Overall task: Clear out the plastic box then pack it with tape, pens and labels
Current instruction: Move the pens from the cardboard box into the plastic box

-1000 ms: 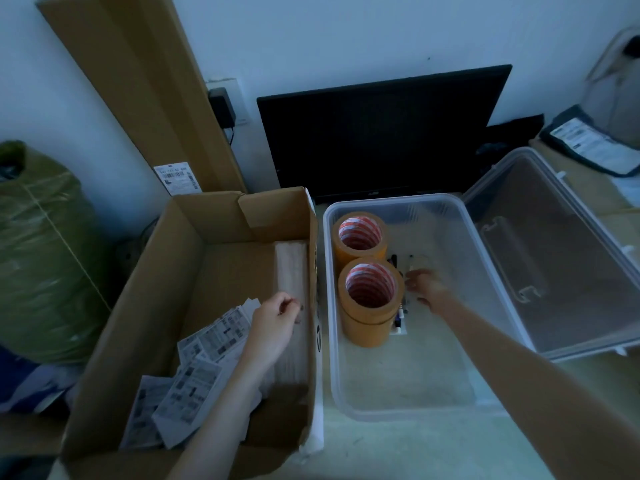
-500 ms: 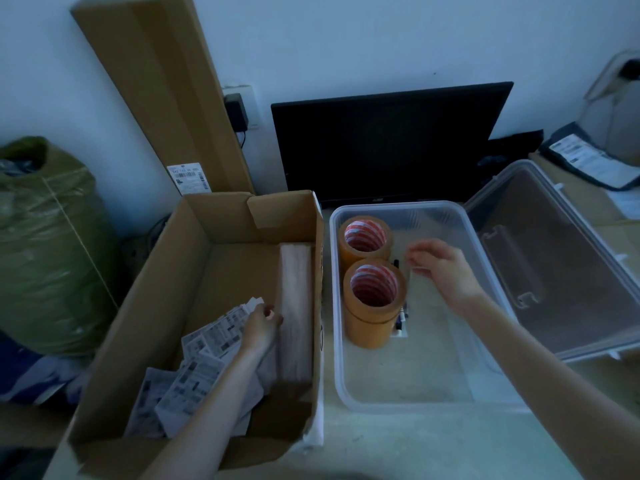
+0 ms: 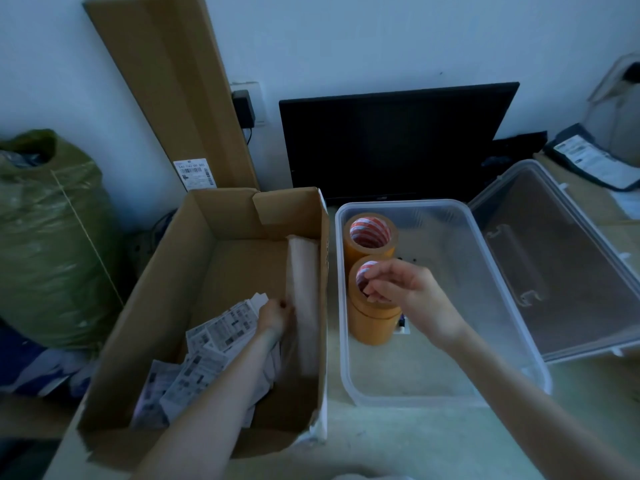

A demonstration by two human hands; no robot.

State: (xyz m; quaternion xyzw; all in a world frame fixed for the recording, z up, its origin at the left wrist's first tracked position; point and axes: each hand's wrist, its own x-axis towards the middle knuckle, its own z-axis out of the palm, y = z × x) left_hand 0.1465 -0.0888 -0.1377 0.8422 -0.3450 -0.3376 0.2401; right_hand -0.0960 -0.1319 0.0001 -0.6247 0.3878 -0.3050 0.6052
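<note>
Plastic box [image 3: 491, 271] right of cardboard box [image 3: 194, 271], tape rolls [image 3: 370, 237] stacked at its far-left wall, freeing floor. Right hand [image 3: 405, 289] above near roll, fingers curled, contents unclear. Left hand [image 3: 275, 315] grasps label sheets [image 3: 221, 336] in cardboard box, likely for packing.

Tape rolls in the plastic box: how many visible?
3. One roll stands at the back-left of the plastic box; two more are stacked in front of it, upper on lower, under the right hand. Others may be hidden.
</note>
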